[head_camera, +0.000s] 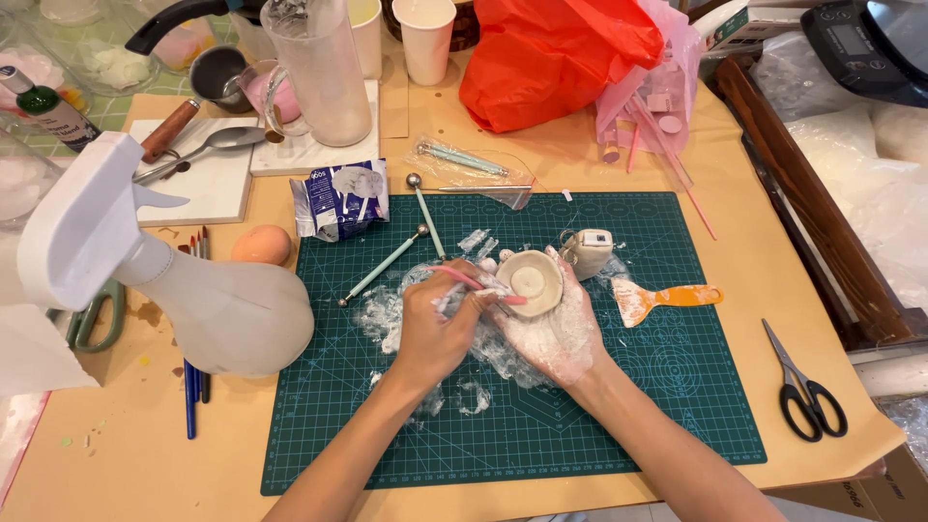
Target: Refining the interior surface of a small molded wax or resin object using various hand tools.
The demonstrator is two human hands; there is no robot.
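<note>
a small cream-white bowl of soft modelling clay [530, 281] sits cupped in the clay-smeared right hand [551, 329], above the dark green gridded cutting mat [619, 416]. it looks light, damp and easily dented, so the broad cradle under its base seems the safest hold, not a pinch on the thin rim. the right hand's fingers curl halfway closed around the bowl. the left hand [435, 329] is closed pen-fashion on a slim pink sculpting tool [474, 283], whose tip meets the bowl's near wall. an orange plastic scraper [667, 298] lies just beyond the right hand.
</note>
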